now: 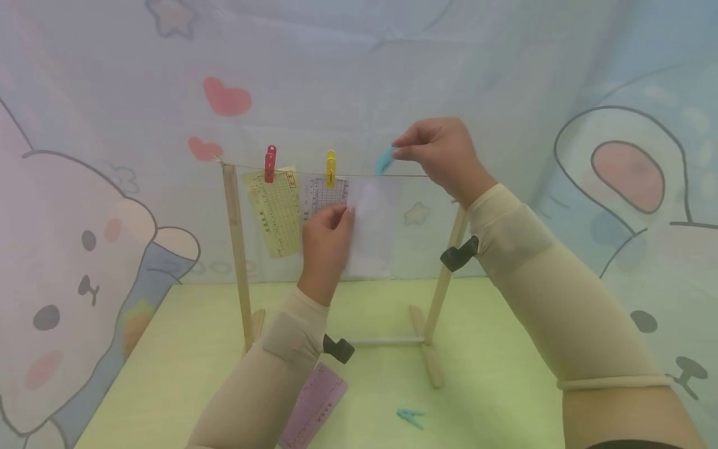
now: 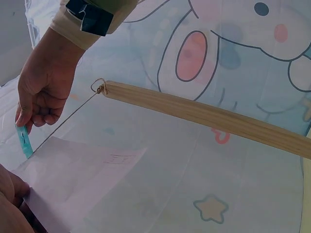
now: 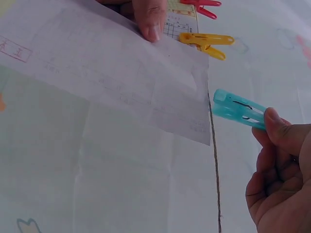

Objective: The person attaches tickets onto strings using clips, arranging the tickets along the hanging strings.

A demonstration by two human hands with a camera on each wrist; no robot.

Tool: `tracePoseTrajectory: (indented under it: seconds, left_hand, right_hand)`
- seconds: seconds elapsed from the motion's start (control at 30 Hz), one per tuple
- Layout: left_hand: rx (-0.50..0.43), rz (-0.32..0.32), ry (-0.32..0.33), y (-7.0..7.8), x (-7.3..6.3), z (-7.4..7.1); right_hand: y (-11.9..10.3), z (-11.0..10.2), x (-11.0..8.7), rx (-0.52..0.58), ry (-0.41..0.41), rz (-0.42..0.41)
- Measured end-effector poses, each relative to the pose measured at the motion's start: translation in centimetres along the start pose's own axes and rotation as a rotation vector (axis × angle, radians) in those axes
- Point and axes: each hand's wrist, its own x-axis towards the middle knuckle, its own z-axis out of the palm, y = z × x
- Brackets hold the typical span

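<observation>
My right hand [image 1: 445, 149] pinches a light blue clothespin [image 3: 238, 108] by its handle end, with its tip down at the string [image 3: 217, 179]. A pale paper slip [image 1: 373, 231] hangs below the string, its top edge right along it. My left hand [image 1: 327, 240] holds the slip at its left edge between thumb and fingers. Just left of it, a yellow clothespin [image 1: 331, 168] clips a white printed slip [image 1: 328, 192] to the string, partly hidden by my left hand. Farther left, a red clothespin [image 1: 270, 164] holds a yellow printed slip [image 1: 275, 215].
The string runs between two wooden posts [image 1: 238, 249] of a stand on the pale green table [image 1: 493, 368]. A pink printed slip [image 1: 318, 405] lies in front, partly under my left forearm. Another light blue clothespin [image 1: 411, 416] lies nearby. A cartoon-printed cloth [image 1: 336, 81] hangs behind.
</observation>
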Motion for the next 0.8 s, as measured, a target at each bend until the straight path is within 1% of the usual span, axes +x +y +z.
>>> tracePoseTrajectory:
  seconds: [0.13,0.33,0.47,0.7,0.8]
  left_hand:
    - [0.003,-0.024,0.006,0.14,0.12,0.13]
    - [-0.003,-0.022,0.011,0.47,0.19,0.30]
    - [-0.011,-0.026,0.015,0.53,0.22,0.42]
    - [-0.006,-0.036,0.017,0.20,0.19,0.34]
    - [-0.003,-0.027,0.016,0.01,0.16,0.26]
  right_hand:
    - [-0.06,0.27,0.39,-0.021,-0.049,0.034]
    - [0.01,0.62,0.61,-0.037,-0.096,0.073]
    - [0.29,0.62,0.71,-0.064,-0.138,0.084]
    - [0.79,0.47,0.85,-0.095,-0.251,0.096]
    - [0.88,0.20,0.89,-0.113,-0.298,0.100]
